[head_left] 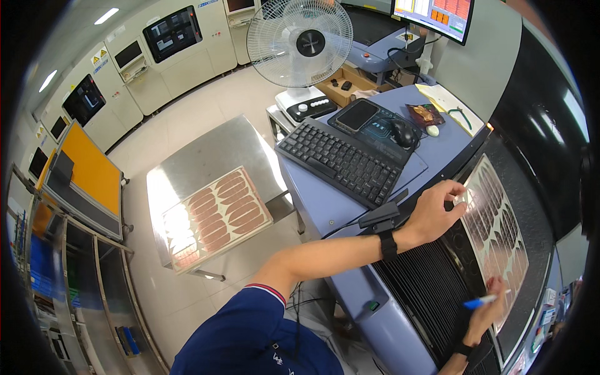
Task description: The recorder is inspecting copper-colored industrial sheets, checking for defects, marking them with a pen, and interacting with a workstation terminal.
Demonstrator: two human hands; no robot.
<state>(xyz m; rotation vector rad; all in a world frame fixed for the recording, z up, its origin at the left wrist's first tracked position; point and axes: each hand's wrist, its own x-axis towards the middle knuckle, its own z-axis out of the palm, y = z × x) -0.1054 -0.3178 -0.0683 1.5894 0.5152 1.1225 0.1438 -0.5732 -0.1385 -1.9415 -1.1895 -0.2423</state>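
A thin panel (pixel 486 206) with rows of coppery, leaf-shaped pieces in a pale frame lies on the dark machine bed to my right. My left hand (pixel 434 212) is at its upper left edge, thumb and forefinger apart, fingertips at the border. Over the lower part of the panel is my right hand (pixel 486 315), closed around a blue and white marker pen (pixel 479 302). The pen's tip points toward the right, and whether it touches the panel I cannot tell. A similar panel (pixel 219 215) rests on a metal table (pixel 206 150) to the left.
A black keyboard (pixel 344 161), mouse (pixel 405 134) and small dark packet (pixel 425 115) sit on the blue machine top. Behind them stand a white fan (pixel 300 44) and a monitor (pixel 434 15). Black ribbed bellows (pixel 428 300) lie between me and the panel. Metal racks (pixel 112 294) are at far left.
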